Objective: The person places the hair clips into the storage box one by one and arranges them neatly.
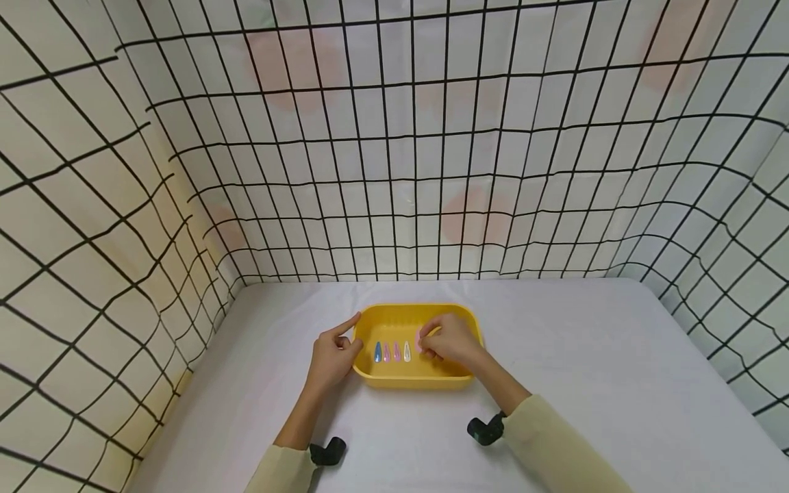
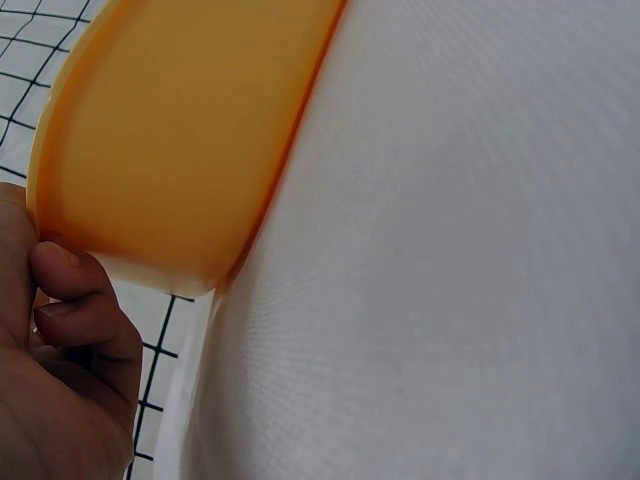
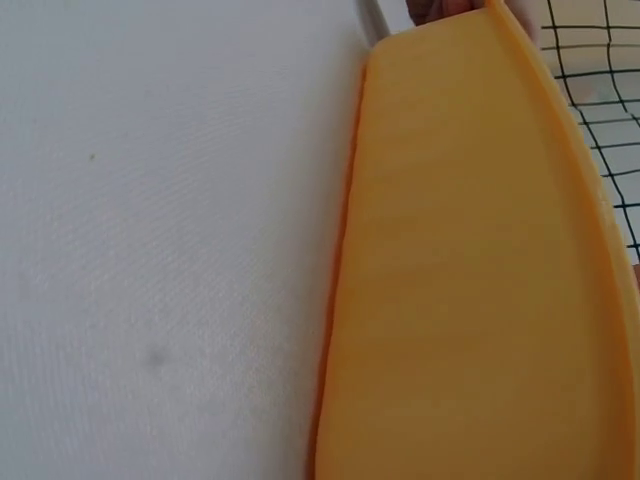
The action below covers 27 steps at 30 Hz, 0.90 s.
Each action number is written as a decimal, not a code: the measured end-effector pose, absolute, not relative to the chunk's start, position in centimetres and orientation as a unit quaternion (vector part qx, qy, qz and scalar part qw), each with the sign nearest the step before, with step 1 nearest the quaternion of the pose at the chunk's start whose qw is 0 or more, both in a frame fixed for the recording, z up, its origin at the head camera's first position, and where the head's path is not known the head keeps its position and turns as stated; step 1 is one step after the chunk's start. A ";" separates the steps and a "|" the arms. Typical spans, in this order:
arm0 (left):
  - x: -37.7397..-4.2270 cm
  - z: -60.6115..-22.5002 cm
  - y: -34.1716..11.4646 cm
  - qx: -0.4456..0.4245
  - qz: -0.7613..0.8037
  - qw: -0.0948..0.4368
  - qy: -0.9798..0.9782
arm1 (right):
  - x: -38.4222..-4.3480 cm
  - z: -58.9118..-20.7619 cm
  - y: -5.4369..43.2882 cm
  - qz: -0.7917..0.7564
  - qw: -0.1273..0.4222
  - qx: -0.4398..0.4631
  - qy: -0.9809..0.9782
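Note:
In the head view, a yellow tray point(image 1: 419, 384) lies on the white table. Inside it stands a row of snap hair clips: a blue clip point(image 1: 378, 352), two pink clips point(image 1: 396, 352) and a white clip point(image 1: 407, 352). My left hand point(image 1: 331, 356) holds the tray's left rim between thumb and index finger, the other fingers curled against the outside wall. Over the right half of the tray, my right hand point(image 1: 453, 340) pinches another pink hair clip point(image 1: 418, 340) beside the white one. Its fingers partly cover that clip.
White cloth covers the table point(image 1: 585, 370) around the tray. Black wire grid panels point(image 1: 407, 157) rise behind and on both sides, with white sheeting behind them. A small black camera point(image 1: 486, 430) sits on the right wrist and another camera point(image 1: 329, 452) on the left.

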<state>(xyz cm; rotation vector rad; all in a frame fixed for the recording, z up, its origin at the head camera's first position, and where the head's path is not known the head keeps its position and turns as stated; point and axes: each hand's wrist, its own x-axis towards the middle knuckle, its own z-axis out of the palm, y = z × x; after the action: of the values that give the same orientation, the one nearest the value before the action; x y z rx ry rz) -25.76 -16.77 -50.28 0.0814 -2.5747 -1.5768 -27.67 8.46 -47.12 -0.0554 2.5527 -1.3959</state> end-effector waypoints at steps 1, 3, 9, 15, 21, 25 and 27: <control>-25.7 -50.3 -16.8 0.027 -0.522 0.061 -0.850 | -27.7 -47.2 8.4 -0.474 0.118 -0.018 0.872; -25.8 -50.3 -16.8 0.026 -0.522 0.060 -0.851 | -27.7 -47.4 8.4 -0.467 0.121 -0.019 0.876; -25.8 -50.3 -16.8 0.026 -0.519 0.057 -0.852 | -27.7 -48.0 8.3 -0.451 0.142 -0.011 0.881; -25.9 -50.4 -16.8 0.029 -0.515 0.062 -0.854 | -27.8 -48.1 8.1 -0.453 0.151 -0.008 0.879; -25.9 -50.4 -16.8 0.033 -0.515 0.057 -0.855 | -28.0 -48.3 7.9 -0.446 0.150 -0.018 0.882; -25.8 -50.2 -16.8 0.031 -0.516 0.058 -0.854 | -28.0 -48.4 7.8 -0.445 0.147 -0.021 0.883; -25.7 -50.2 -16.8 0.028 -0.516 0.059 -0.854 | -28.0 -48.4 7.8 -0.444 0.147 -0.019 0.884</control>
<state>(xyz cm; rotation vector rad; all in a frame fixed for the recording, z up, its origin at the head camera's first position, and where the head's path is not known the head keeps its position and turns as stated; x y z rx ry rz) -25.73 -16.78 -50.18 0.0847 -2.5872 -1.5641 -28.02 7.75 -48.38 -0.0547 2.5430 -1.2776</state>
